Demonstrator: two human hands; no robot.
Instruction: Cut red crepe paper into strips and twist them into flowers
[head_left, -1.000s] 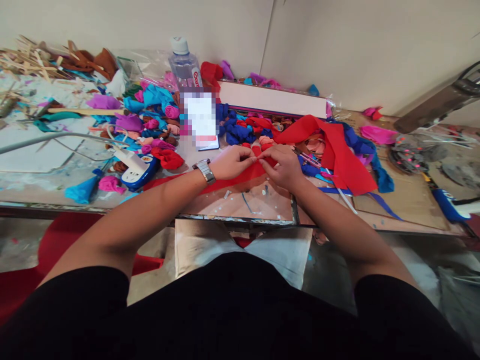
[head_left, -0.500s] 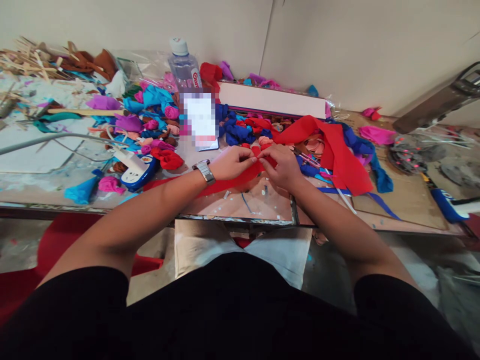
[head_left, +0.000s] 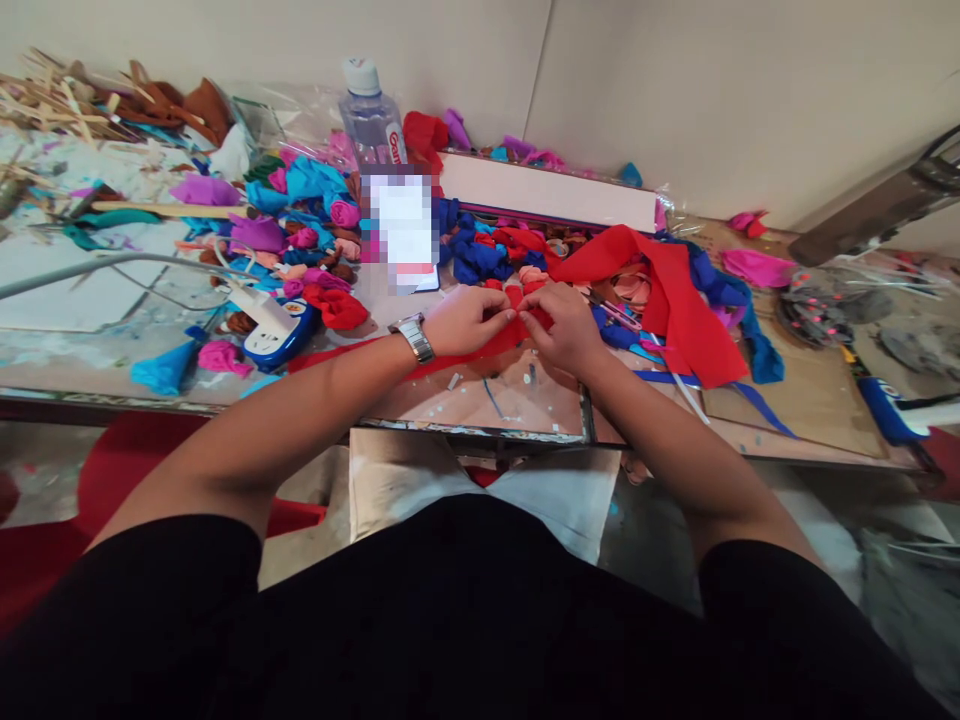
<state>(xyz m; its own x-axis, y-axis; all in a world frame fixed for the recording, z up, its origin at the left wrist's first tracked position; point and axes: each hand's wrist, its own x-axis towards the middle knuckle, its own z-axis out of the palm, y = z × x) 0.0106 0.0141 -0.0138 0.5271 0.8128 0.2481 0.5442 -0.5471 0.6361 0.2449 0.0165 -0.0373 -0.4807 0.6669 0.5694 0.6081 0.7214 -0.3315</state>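
My left hand (head_left: 466,318), with a metal-banded watch (head_left: 414,338) on its wrist, pinches a red crepe paper strip (head_left: 495,345) between thumb and forefinger. Right beside it, my right hand (head_left: 564,322) pinches the same strip, and the fingertips of both hands nearly meet. One length of the strip passes left under my left forearm. The exact fold between my fingers is too small to make out. Just right of my right hand lie a wide red band (head_left: 694,320) and a pink-handled tool (head_left: 619,314), partly covered.
Crumpled coloured pieces (head_left: 315,190) pile up behind my hands. A bottle (head_left: 371,120), a phone with a blurred screen (head_left: 405,230) and a long white box (head_left: 547,192) stand or lie there too. At left is a blue-and-white power socket (head_left: 277,340); at right, cardboard (head_left: 817,400).
The view has tilted slightly. Both hands keep their pinch on the red crepe paper strip at nearly the same spot, with only small finger shifts.
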